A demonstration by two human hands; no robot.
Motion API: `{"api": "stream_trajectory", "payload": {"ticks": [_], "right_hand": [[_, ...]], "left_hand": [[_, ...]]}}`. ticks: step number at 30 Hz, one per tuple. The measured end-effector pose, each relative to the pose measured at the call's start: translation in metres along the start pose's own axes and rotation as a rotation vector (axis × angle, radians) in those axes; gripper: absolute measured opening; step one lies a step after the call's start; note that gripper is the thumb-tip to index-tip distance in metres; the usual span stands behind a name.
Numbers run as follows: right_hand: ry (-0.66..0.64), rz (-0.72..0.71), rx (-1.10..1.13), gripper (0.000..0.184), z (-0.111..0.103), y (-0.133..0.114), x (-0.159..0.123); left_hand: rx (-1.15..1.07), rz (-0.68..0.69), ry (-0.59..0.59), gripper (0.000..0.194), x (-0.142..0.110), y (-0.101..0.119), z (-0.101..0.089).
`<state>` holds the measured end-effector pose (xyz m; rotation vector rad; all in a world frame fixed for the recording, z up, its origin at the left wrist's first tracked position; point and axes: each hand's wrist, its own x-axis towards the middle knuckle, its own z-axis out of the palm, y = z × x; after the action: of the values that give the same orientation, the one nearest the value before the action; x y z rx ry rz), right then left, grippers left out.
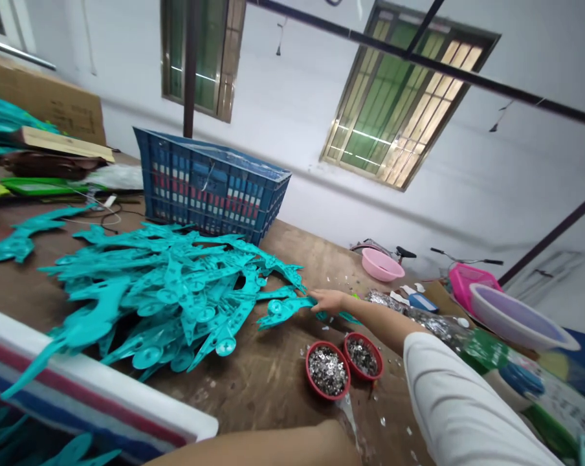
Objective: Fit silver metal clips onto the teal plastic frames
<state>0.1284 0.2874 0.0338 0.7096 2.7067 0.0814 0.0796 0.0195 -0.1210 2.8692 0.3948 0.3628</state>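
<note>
My right hand (pixel 327 301) reaches out over the table, its fingers closed on a teal plastic part (pixel 281 310) at the right side of a big heap. The part is flat and irregular, with a round disc near one end; more teal shows beyond my hand. The heap of similar teal parts (pixel 176 285) has long curved arms and round discs. Along the bottom edge lies my left forearm (pixel 253 448), bent near its right end (pixel 338 437); those fingers are hidden. Two red bowls (pixel 308 382) of small shiny metal pieces stand between my arms.
Behind the heap stands a blue plastic crate (pixel 200 188). A white striped box edge (pixel 127 395) crosses the lower left, with teal parts inside. Clear plastic bags (pixel 438 323) lie on the right. Pink basins (pixel 382 265) and a bicycle (pixel 404 252) are beyond the table.
</note>
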Motion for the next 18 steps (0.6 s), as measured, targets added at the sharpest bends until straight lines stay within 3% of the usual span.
{"api": "stream_trajectory", "payload": {"ticks": [3, 5, 6, 7, 9, 10, 12, 14, 16, 18], "right_hand": [[0.231, 0.167, 0.062, 0.026, -0.037, 0.002, -0.023], [0.433, 0.278, 0.115, 0.021, -0.067, 0.008, -0.047], [0.547, 0.329, 0.144, 0.020, -0.082, 0.011, -0.063], [0.665, 0.372, 0.176, 0.023, -0.095, 0.011, -0.083], [0.880, 0.432, 0.247, 0.033, -0.112, -0.001, -0.132], [0.962, 0.448, 0.285, 0.040, -0.113, -0.015, -0.158], [1.054, 0.461, 0.361, 0.051, -0.098, -0.062, -0.206], [1.073, 0.470, 0.450, 0.057, -0.065, -0.128, -0.237], [1.075, 0.493, 0.585, 0.054, -0.024, -0.198, -0.244], [1.103, 0.585, 0.692, 0.051, 0.011, -0.255, -0.235]], "left_hand": [[-0.043, 0.179, -0.001, 0.038, -0.005, -0.013, -0.025], [-0.013, 0.281, 0.143, 0.020, -0.014, -0.020, -0.047], [0.013, 0.328, 0.281, 0.010, -0.021, -0.022, -0.059], [0.048, 0.353, 0.538, 0.019, -0.028, -0.025, -0.071], [0.056, 0.323, 1.049, 0.060, -0.044, -0.027, -0.094], [0.007, 0.253, 1.205, 0.079, -0.051, -0.027, -0.105], [-0.216, 0.069, 1.340, 0.095, -0.062, -0.023, -0.124], [-0.679, -0.108, 1.282, 0.102, -0.066, -0.015, -0.137], [-1.160, -0.150, 0.985, 0.122, -0.065, -0.002, -0.143], [-1.411, -0.133, 0.665, 0.136, -0.062, 0.011, -0.142]]}}
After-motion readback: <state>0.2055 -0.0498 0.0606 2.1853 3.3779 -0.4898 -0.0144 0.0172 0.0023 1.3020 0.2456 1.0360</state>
